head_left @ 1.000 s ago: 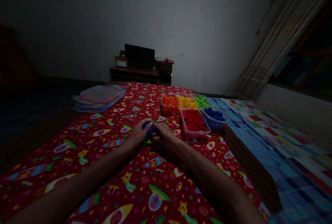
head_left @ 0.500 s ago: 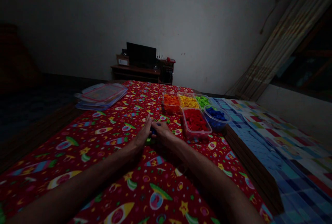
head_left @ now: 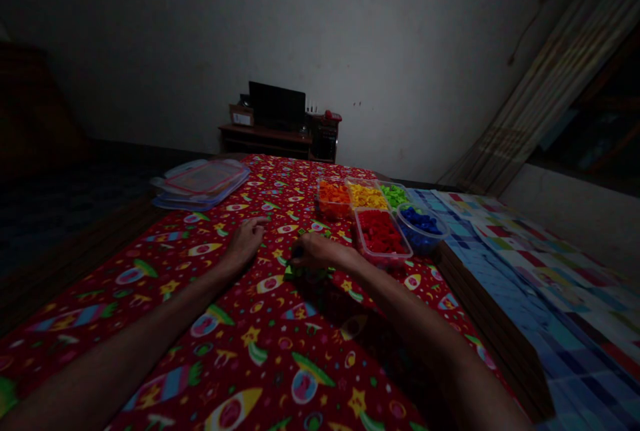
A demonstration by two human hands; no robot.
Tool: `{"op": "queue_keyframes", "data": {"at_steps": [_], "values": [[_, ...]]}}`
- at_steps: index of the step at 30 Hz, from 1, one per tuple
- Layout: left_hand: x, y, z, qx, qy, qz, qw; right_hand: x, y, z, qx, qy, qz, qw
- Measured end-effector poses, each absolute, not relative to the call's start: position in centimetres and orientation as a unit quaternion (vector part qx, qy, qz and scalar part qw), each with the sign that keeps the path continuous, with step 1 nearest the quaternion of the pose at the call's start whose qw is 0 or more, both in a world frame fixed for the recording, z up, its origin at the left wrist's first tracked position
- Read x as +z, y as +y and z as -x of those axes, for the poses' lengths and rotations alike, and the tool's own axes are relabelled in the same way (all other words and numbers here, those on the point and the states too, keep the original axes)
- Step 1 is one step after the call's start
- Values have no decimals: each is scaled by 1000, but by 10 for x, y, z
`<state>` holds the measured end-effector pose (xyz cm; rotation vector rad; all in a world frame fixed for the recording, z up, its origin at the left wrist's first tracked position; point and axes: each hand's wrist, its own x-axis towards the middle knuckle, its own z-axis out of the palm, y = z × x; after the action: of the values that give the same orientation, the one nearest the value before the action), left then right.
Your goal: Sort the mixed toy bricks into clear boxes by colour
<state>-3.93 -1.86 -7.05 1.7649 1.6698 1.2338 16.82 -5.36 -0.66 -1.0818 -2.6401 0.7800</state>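
Note:
My right hand (head_left: 320, 250) is closed around a small dark blue piece (head_left: 297, 253), which shows only in part at the fingertips. Around and beneath that hand lie green plastic pieces (head_left: 291, 274) on the cloth; whether they are joined together is hidden by the hand and the dim light. To the left, my left hand (head_left: 246, 239) rests low over the red patterned cloth (head_left: 210, 344), its fingers partly stretched out with nothing visible in them.
Right of my hands stand clear tubs of small pieces: orange (head_left: 334, 192), yellow (head_left: 369, 196), green (head_left: 395, 195), red (head_left: 380, 231) and a round blue one (head_left: 421, 221). Stacked lids (head_left: 203, 183) lie at the far left. A screen (head_left: 277, 106) stands behind.
My hands were together around the dark blue piece. The left hand has drawn away to the left, while the right stays with the piece above the green pieces, which now show more.

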Motion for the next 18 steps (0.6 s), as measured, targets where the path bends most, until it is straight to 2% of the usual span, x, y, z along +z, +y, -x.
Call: {"op": "queue_keyframes", "data": {"at_steps": [3,6,14,18], "values": [[-75,-19,41,423,594,-655,199,-4,-55,-161,195,-930,311,4],[-71,-22,38,402,584,-688,158,0,-58,-158,139,-944,297,-18],[-72,-20,40,378,586,-702,144,21,-51,-208,153,-915,348,133],[-73,-20,42,378,580,-710,128,45,-46,-267,119,-870,441,186]]}}
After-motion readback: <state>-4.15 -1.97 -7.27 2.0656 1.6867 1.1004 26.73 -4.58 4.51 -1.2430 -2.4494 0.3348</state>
